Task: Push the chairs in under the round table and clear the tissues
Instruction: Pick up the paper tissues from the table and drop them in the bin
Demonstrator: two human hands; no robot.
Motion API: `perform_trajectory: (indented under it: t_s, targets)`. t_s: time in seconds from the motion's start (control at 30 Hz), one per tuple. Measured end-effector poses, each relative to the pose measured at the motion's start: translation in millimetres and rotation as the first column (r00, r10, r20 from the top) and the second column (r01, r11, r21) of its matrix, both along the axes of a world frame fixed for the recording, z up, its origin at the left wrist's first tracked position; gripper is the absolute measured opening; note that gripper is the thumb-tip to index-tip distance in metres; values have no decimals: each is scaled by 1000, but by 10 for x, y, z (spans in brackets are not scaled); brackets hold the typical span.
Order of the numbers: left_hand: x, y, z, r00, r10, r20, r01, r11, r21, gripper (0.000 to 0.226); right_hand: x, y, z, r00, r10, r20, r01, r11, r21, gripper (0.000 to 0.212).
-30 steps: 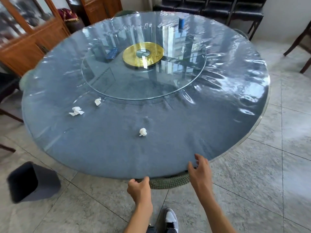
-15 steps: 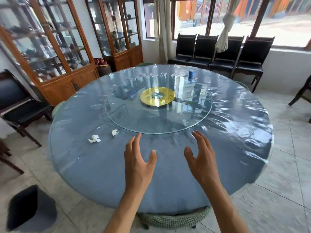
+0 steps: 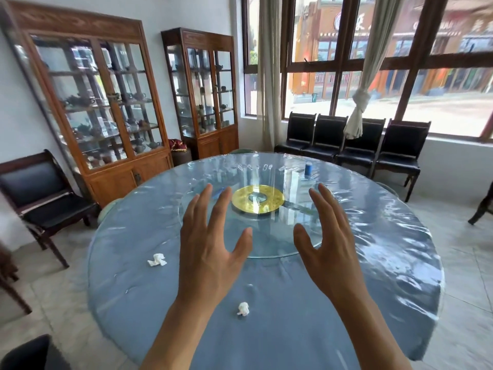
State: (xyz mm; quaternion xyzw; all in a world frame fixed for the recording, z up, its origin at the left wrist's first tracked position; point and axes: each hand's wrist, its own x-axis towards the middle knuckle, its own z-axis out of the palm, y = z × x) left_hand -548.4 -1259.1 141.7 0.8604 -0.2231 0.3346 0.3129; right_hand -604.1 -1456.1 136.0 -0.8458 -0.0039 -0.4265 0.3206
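Observation:
A big round table [image 3: 386, 263] with a blue cloth under clear plastic fills the middle of the view, with a glass turntable [image 3: 269, 236] on it. One crumpled white tissue [image 3: 157, 260] lies at the table's left. Another tissue [image 3: 243, 308] lies near the front edge, between my forearms. My left hand [image 3: 210, 249] and my right hand [image 3: 330, 249] are raised above the table with fingers spread and nothing in them. A green chair [image 3: 108, 212] is tucked under the table's left rim, barely showing.
A dark bin [image 3: 29, 353] stands on the floor at the bottom left. A black chair [image 3: 40, 198] sits by the left wall near wooden glass cabinets [image 3: 106, 108]. Several black chairs [image 3: 354, 148] line the window wall. A blue can [image 3: 308, 168] stands at the table's far side.
My hands left the woven chair at the table's front edge and rose over the table with fingers spread. My view tilted up from the table to the room.

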Motion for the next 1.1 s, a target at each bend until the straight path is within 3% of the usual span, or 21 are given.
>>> perform_trajectory:
  t_s: [0.5,0.87,1.1]
  targets:
    - [112,722,-354,986,58,-158,-73,993,-89,69,361,747,-283,983,129,-133,-122,991,54,62]
    - [942,1891,-704,963,101,-252,-144,977,-157,69,1262,1936,-546,949,211,-236,-193,976,96,60]
    - [1516,2458,-872,947,44,-319,-98,983,-155,70,1710,2528,-735,936,162,-313,-128,984,127,60]
